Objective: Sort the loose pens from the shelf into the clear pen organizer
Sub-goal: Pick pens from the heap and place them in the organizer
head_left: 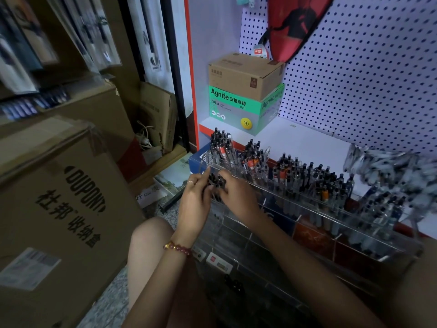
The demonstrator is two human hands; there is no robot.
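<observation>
The left hand (195,200) and right hand (237,195) shared a closed grip on a bundle of pens (216,182) (upright, caps up); the clear organizer (307,203) had its left-end slots just behind them, at the front edge of the shelf (307,143).

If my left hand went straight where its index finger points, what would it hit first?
Probably the left-end wall of the clear pen organizer, just beyond the left hand; depth is unclear.

A white pegboard wall (354,79) backs the white shelf (307,143), with cardboard boxes (59,197) stacked on speckled floor (111,299).
</observation>
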